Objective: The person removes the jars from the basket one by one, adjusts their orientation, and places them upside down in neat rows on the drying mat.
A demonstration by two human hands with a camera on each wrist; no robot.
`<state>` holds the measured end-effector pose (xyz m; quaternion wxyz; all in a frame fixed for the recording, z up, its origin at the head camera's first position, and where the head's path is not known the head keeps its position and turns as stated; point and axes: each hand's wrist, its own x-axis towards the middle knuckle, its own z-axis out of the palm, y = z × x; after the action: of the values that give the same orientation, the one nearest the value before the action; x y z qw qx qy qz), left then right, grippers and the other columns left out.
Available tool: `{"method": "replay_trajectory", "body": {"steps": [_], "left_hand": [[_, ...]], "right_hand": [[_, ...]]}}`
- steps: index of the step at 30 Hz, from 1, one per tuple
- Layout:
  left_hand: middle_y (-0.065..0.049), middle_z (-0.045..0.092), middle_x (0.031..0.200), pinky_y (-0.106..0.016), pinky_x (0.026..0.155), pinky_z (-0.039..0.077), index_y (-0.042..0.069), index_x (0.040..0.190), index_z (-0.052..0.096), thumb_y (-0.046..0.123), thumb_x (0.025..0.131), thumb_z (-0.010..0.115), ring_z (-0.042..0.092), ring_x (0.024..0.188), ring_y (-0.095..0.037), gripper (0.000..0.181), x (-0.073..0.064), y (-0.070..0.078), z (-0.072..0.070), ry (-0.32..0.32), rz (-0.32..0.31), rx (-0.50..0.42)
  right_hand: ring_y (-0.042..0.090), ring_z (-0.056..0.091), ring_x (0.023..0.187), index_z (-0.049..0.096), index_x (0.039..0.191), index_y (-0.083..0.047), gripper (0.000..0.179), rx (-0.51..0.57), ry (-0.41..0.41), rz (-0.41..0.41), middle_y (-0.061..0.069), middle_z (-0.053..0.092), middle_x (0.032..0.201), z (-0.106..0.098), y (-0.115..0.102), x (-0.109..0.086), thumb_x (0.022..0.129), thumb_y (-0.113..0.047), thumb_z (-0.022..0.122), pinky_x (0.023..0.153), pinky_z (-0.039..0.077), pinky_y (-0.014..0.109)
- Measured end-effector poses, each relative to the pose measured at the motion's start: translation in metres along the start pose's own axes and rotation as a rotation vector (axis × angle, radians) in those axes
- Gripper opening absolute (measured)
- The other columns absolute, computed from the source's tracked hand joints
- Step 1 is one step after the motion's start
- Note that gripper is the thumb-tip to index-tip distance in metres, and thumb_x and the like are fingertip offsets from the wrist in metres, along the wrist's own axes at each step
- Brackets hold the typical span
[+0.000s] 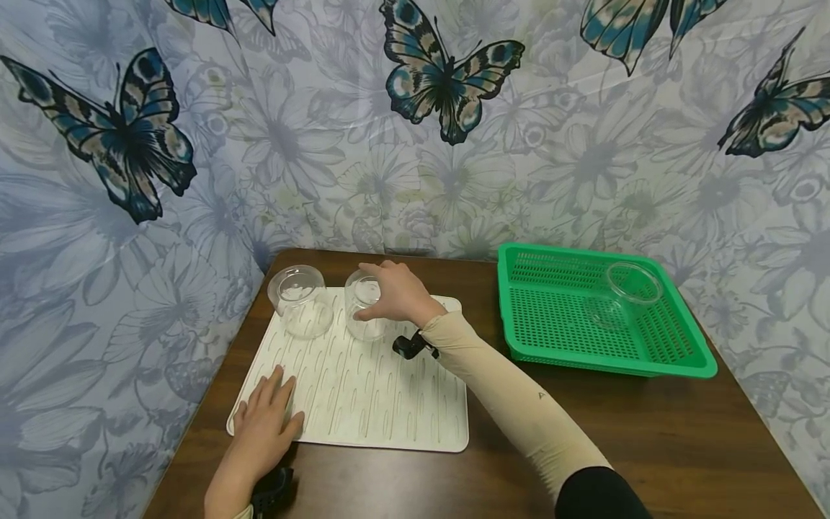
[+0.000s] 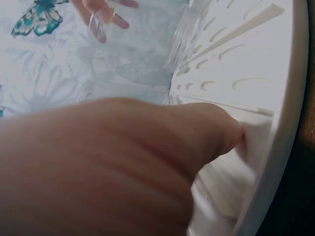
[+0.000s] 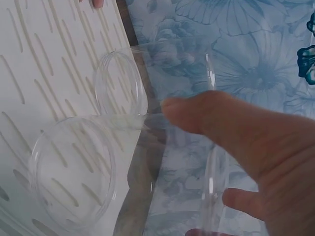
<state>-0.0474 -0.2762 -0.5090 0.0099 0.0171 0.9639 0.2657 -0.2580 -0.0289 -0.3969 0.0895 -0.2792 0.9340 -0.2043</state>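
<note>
Three clear cups are counted. The first cup is gripped by the right hand at the far edge of one white mat. The second cup is seen just beside it, near the table's far left corner. The third cup is contained in one green basket, far right. The left hand, ungripping, is laid at the mat's near left corner.

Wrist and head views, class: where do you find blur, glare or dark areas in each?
Head view: fairly sharp, with a soft sheen on the brown table near the bottom edge; left wrist view: the left hand looks soft and dim, the lower right corner nearly black; right wrist view: white glints on the clear cup in the right hand.
</note>
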Motion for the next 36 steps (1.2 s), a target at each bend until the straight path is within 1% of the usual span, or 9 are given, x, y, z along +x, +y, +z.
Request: {"method": "replay_trajectory", "body": {"steps": [5, 12, 14, 17, 20, 25, 28, 31, 36], "left_hand": [[-0.033, 0.026, 0.171, -0.093, 0.106, 0.019, -0.008, 0.157, 0.050, 0.017, 0.105, 0.074, 0.022, 0.153, -0.063, 0.063, 0.000, 0.002, -0.001, -0.007, -0.001, 0.001], [-0.033, 0.029, 0.169, -0.093, 0.103, 0.021, -0.008, 0.154, 0.053, 0.016, 0.100, 0.078, 0.025, 0.151, -0.064, 0.064, -0.001, -0.001, 0.003, 0.037, 0.018, -0.001], [-0.033, 0.029, 0.169, -0.093, 0.103, 0.021, -0.008, 0.154, 0.053, 0.016, 0.100, 0.078, 0.025, 0.151, -0.063, 0.065, -0.001, -0.001, 0.002, 0.038, 0.019, 0.000], [-0.033, 0.027, 0.170, -0.092, 0.104, 0.020, -0.008, 0.156, 0.051, 0.016, 0.102, 0.077, 0.023, 0.152, -0.063, 0.065, -0.001, 0.000, 0.001, 0.020, 0.011, 0.001], [-0.033, 0.025, 0.171, -0.091, 0.106, 0.020, -0.008, 0.157, 0.050, 0.016, 0.103, 0.076, 0.021, 0.153, -0.062, 0.065, 0.000, 0.001, 0.000, 0.005, 0.002, -0.002], [-0.033, 0.026, 0.171, -0.091, 0.105, 0.020, -0.008, 0.157, 0.050, 0.016, 0.102, 0.077, 0.022, 0.153, -0.063, 0.065, 0.000, 0.000, 0.001, 0.016, 0.010, 0.000], [-0.034, 0.027, 0.170, -0.091, 0.104, 0.021, -0.008, 0.156, 0.051, 0.016, 0.101, 0.077, 0.023, 0.152, -0.063, 0.065, 0.000, 0.000, 0.001, 0.028, 0.017, 0.004], [-0.034, 0.027, 0.170, -0.092, 0.104, 0.021, -0.008, 0.156, 0.051, 0.016, 0.102, 0.077, 0.023, 0.152, -0.063, 0.065, 0.000, 0.000, 0.001, 0.031, 0.019, 0.006], [-0.034, 0.026, 0.170, -0.092, 0.104, 0.020, -0.009, 0.155, 0.051, 0.015, 0.101, 0.077, 0.022, 0.152, -0.063, 0.065, -0.001, -0.002, 0.002, 0.029, 0.015, 0.006]], "right_hand": [[0.045, 0.048, 0.145, 0.043, 0.170, -0.025, 0.100, 0.004, 0.014, -0.004, 0.014, 0.054, 0.156, 0.009, 0.003, 0.005, 0.088, -0.054, 0.091, 0.094, 0.060, 0.049], [0.046, 0.046, 0.147, 0.041, 0.171, -0.026, 0.101, 0.035, 0.019, -0.019, 0.012, 0.054, 0.156, 0.015, 0.005, 0.006, 0.088, -0.054, 0.091, 0.096, 0.059, 0.049], [0.046, 0.045, 0.148, 0.038, 0.172, -0.027, 0.102, 0.034, 0.022, -0.018, 0.012, 0.053, 0.157, 0.016, 0.006, 0.006, 0.089, -0.055, 0.090, 0.096, 0.059, 0.050], [0.046, 0.043, 0.150, 0.030, 0.175, -0.026, 0.109, 0.040, 0.028, -0.015, 0.013, 0.051, 0.160, 0.016, 0.006, 0.005, 0.089, -0.057, 0.089, 0.102, 0.057, 0.052], [0.044, 0.043, 0.151, 0.021, 0.177, -0.022, 0.119, 0.040, 0.040, -0.005, 0.015, 0.049, 0.163, 0.016, 0.005, 0.003, 0.087, -0.061, 0.089, 0.103, 0.057, 0.053], [0.040, 0.046, 0.148, 0.013, 0.178, -0.018, 0.132, 0.020, 0.061, 0.014, 0.018, 0.047, 0.163, 0.017, 0.006, -0.001, 0.083, -0.066, 0.091, 0.096, 0.059, 0.050], [0.041, 0.046, 0.149, 0.011, 0.178, -0.015, 0.135, 0.010, 0.064, 0.014, 0.020, 0.045, 0.164, 0.016, 0.007, -0.003, 0.081, -0.065, 0.092, 0.095, 0.060, 0.050], [0.043, 0.044, 0.151, 0.010, 0.177, -0.013, 0.136, 0.026, 0.055, 0.014, 0.022, 0.043, 0.165, 0.013, 0.006, -0.009, 0.082, -0.061, 0.093, 0.099, 0.058, 0.052], [0.044, 0.038, 0.156, 0.005, 0.177, -0.010, 0.136, 0.081, 0.038, 0.018, 0.025, 0.037, 0.169, 0.011, 0.005, -0.022, 0.084, -0.054, 0.095, 0.112, 0.052, 0.054]]}}
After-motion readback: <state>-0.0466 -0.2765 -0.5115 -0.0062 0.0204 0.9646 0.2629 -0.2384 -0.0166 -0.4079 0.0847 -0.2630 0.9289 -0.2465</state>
